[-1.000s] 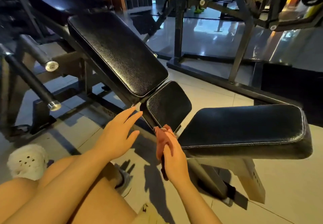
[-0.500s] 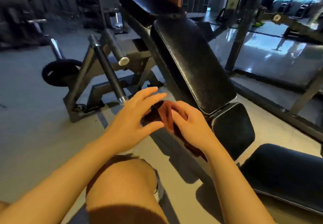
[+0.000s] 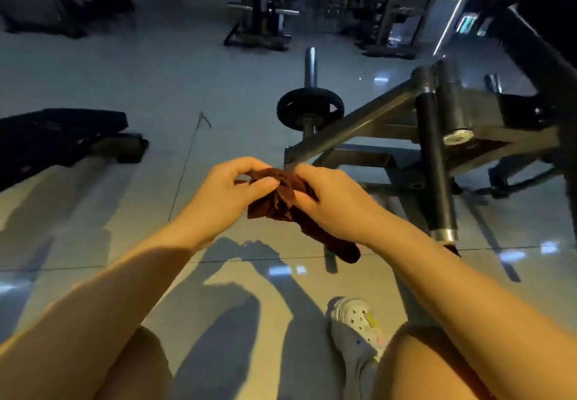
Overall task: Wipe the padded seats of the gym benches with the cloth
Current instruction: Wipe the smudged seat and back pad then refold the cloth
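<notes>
Both hands hold a bunched reddish-brown cloth (image 3: 281, 200) in front of me, above the tiled floor. My left hand (image 3: 224, 193) pinches its upper left part between thumb and curled fingers. My right hand (image 3: 334, 203) grips the right part, and a tail of cloth hangs down below that wrist. A black padded bench (image 3: 56, 137) lies low at the left edge. Part of another black pad (image 3: 543, 44) shows at the far right, above the steel frame.
A steel machine frame (image 3: 359, 125) with a black weight plate (image 3: 310, 108) and foam-covered bars (image 3: 434, 168) stands right of my hands. My white shoe (image 3: 356, 321) is on the tiles below. More gym machines (image 3: 262, 9) stand at the back.
The view has swung left, away from the incline bench and its seat pads. My left hand has closed onto the cloth, which both hands now hold bunched between them.
</notes>
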Tool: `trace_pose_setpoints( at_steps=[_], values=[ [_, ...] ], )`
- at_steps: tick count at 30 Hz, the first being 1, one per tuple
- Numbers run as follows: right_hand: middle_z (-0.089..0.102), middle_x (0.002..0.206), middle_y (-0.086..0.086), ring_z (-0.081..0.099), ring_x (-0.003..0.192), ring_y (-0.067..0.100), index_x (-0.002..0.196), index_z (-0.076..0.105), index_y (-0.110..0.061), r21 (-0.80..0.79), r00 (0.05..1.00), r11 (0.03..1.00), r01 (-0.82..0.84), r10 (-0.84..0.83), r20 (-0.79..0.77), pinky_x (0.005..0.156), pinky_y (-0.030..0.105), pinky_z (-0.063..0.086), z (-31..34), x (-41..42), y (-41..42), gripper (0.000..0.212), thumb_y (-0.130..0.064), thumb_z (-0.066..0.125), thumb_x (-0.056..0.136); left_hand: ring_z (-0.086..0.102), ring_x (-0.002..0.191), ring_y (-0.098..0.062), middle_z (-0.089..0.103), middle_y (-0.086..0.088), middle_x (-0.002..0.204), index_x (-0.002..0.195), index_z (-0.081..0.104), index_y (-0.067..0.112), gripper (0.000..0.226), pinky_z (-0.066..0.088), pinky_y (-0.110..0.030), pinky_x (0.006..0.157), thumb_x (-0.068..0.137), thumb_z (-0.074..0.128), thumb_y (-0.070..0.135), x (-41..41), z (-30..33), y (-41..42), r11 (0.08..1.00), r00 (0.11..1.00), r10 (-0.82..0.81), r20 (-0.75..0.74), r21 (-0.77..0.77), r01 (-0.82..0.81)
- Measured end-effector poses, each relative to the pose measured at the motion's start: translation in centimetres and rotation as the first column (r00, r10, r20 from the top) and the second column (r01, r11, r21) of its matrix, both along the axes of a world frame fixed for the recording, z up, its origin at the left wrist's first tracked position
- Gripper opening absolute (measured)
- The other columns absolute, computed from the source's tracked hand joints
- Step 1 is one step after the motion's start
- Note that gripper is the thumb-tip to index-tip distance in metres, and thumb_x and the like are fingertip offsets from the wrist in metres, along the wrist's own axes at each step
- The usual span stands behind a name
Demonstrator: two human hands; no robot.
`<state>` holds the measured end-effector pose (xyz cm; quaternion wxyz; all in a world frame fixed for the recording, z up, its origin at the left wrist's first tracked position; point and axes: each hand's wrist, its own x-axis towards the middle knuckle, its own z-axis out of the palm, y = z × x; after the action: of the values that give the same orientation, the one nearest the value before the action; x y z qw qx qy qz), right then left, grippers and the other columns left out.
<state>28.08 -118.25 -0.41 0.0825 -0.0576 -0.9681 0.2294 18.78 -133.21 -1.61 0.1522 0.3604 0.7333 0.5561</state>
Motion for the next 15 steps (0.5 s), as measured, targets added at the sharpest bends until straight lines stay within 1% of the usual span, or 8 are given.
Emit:
trace_pose_setpoints(
  at_steps=[1, 2, 4, 5, 8, 10, 12, 15],
  values=[
    [0.058, 0.082, 0.004, 0.054, 0.074, 0.021, 0.091, 0.051, -0.015, 0.018, 0.999, 0.999, -0.039, 0.038, 0.038, 0.067, 0.038, 0.045, -0.3, -1.4, -0.7, 0.017, -0.029, 0.050, 0.100, 0.068, 0.084, -0.023, 0.069, -0.006, 0.093, 0.089, 0.068, 0.020, 0.009, 0.057, -0.034, 0.081, 0.093, 0.062, 0.013, -0.5, -0.1, -1.0, 0.998, 0.999, 0.034, 0.003, -0.045, -0.034],
    [0.057, 0.080, 0.003, 0.054, 0.072, 0.021, 0.088, 0.049, -0.017, 0.010, 0.994, 0.997, -0.076, 0.075, 0.075, 0.069, 0.042, 0.047, -0.6, -2.6, -1.3, 0.016, -0.028, 0.051, 0.099, 0.067, 0.080, -0.022, 0.069, -0.004, 0.094, 0.089, 0.068, 0.020, 0.008, 0.056, -0.030, 0.078, 0.093, 0.062, 0.017, -0.9, -0.2, -2.0, 0.992, 0.997, 0.067, -0.028, -0.102, -0.070],
    [0.056, 0.074, -0.001, 0.053, 0.068, 0.017, 0.085, 0.051, -0.021, -0.065, 0.978, 0.984, -0.163, 0.170, 0.122, 0.073, 0.045, 0.048, -1.0, -4.8, -3.0, 0.014, -0.027, 0.056, 0.097, 0.062, 0.076, -0.007, 0.064, 0.007, 0.091, 0.088, 0.066, 0.024, 0.007, 0.049, -0.012, 0.070, 0.093, 0.062, 0.025, -1.5, 0.0, -4.6, 0.961, 0.978, 0.136, -0.158, -0.217, -0.169],
    [0.057, 0.072, 0.002, 0.053, 0.066, 0.018, 0.087, 0.052, -0.022, -0.126, 0.965, 0.969, -0.212, 0.228, 0.127, 0.072, 0.045, 0.048, -1.0, -5.7, -4.0, 0.012, -0.027, 0.058, 0.095, 0.058, 0.074, -0.001, 0.063, 0.011, 0.086, 0.087, 0.066, 0.025, 0.009, 0.044, -0.008, 0.067, 0.094, 0.061, 0.029, -1.7, 0.1, -6.1, 0.940, 0.962, 0.174, -0.208, -0.256, -0.226],
    [0.062, 0.073, 0.013, 0.057, 0.066, 0.025, 0.094, 0.051, -0.024, -0.382, 0.931, 0.875, -0.298, 0.355, 0.088, 0.067, 0.044, 0.049, -1.7, -8.2, -8.0, 0.012, -0.024, 0.063, 0.093, 0.055, 0.069, 0.000, 0.061, 0.010, 0.076, 0.083, 0.065, 0.024, 0.017, 0.039, -0.013, 0.062, 0.095, 0.057, 0.035, -1.5, 0.3, -10.6, 0.868, 0.907, 0.326, -0.265, -0.297, -0.399],
    [0.062, 0.073, 0.011, 0.060, 0.068, 0.027, 0.090, 0.048, -0.025, -0.509, 0.928, 0.806, -0.303, 0.372, 0.037, 0.069, 0.045, 0.050, -2.7, -9.8, -11.2, 0.018, -0.022, 0.066, 0.091, 0.054, 0.069, -0.005, 0.061, 0.007, 0.075, 0.082, 0.064, 0.021, 0.022, 0.038, -0.016, 0.061, 0.096, 0.055, 0.035, -1.1, 0.4, -13.5, 0.803, 0.846, 0.442, -0.299, -0.289, -0.521],
    [0.058, 0.073, 0.004, 0.057, 0.069, 0.024, 0.090, 0.049, -0.021, -0.552, 0.917, 0.762, -0.339, 0.398, -0.013, 0.073, 0.047, 0.050, -3.7, -11.0, -14.5, 0.020, -0.023, 0.069, 0.087, 0.053, 0.070, -0.009, 0.060, 0.006, 0.076, 0.082, 0.064, 0.020, 0.024, 0.037, -0.015, 0.063, 0.097, 0.053, 0.036, -0.5, 0.5, -16.5, 0.719, 0.771, 0.546, -0.328, -0.289, -0.633],
    [0.054, 0.085, -0.004, 0.051, 0.072, 0.007, 0.095, 0.052, -0.013, -0.525, 0.864, 0.719, -0.455, 0.499, -0.066, 0.071, 0.029, 0.046, -4.3, -12.3, -19.3, 0.020, -0.023, 0.068, 0.087, 0.053, 0.070, -0.007, 0.062, 0.004, 0.078, 0.086, 0.068, 0.016, 0.029, 0.038, -0.015, 0.063, 0.098, 0.052, 0.037, 0.7, 0.6, -20.6, 0.599, 0.671, 0.666, -0.326, -0.302, -0.742]
  ],
)
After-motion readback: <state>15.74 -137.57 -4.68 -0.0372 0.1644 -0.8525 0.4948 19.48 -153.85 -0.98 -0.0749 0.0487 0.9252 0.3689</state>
